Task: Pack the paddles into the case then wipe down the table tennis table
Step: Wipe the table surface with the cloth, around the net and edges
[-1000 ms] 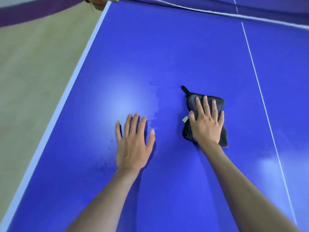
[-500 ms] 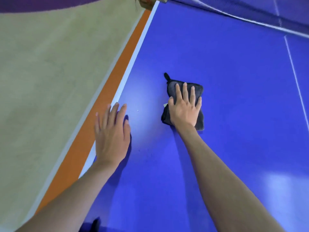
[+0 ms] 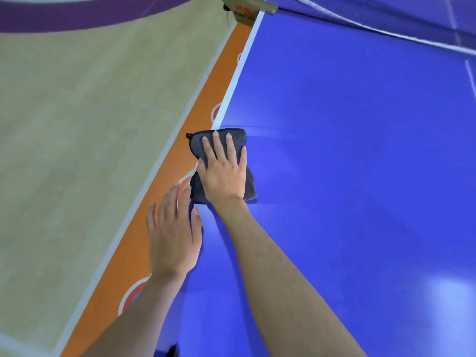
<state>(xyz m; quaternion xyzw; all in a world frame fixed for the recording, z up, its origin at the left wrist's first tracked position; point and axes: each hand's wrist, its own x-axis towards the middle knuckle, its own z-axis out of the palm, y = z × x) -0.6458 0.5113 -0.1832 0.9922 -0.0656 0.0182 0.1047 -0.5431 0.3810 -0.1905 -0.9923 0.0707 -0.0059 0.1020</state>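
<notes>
A folded dark grey cloth (image 3: 198, 140) lies at the left edge of the blue table tennis table (image 3: 347, 150), partly hanging past the white sideline. My right hand (image 3: 222, 170) presses flat on the cloth with straight fingers. My left hand (image 3: 173, 233) lies open just behind it at the table's edge, fingers spread, its fingertips near the cloth's near corner. No paddles or case are in view.
The net (image 3: 386, 21) runs across the top right, with its clamp post (image 3: 247, 9) at the table's left corner. Left of the table are an orange floor strip (image 3: 154, 215) and a pale wooden floor (image 3: 77, 124). A white centre line (image 3: 470, 73) shows at far right.
My right hand has slid the cloth leftward to the table's side edge. My left hand has followed to the edge, and the view has swung left.
</notes>
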